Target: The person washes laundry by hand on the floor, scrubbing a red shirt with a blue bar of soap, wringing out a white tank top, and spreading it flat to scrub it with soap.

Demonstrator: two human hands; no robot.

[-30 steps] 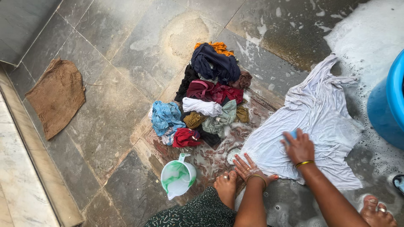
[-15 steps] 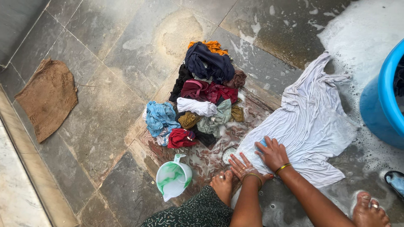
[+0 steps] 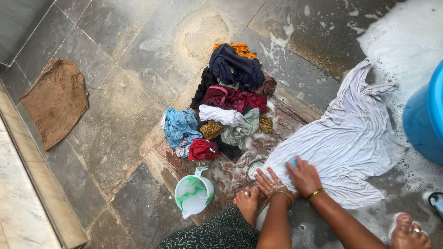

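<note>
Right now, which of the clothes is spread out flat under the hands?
The pale grey garment, spread flat on the soapy floor under both hands; the other clothes lie bunched in a pile to its left.

Wet, soapy grey stone floor (image 3: 115,138)

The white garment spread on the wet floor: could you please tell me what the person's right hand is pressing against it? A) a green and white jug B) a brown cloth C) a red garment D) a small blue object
D. The right hand presses a small blue object onto the white garment, while the jug stands apart to the left.
</note>
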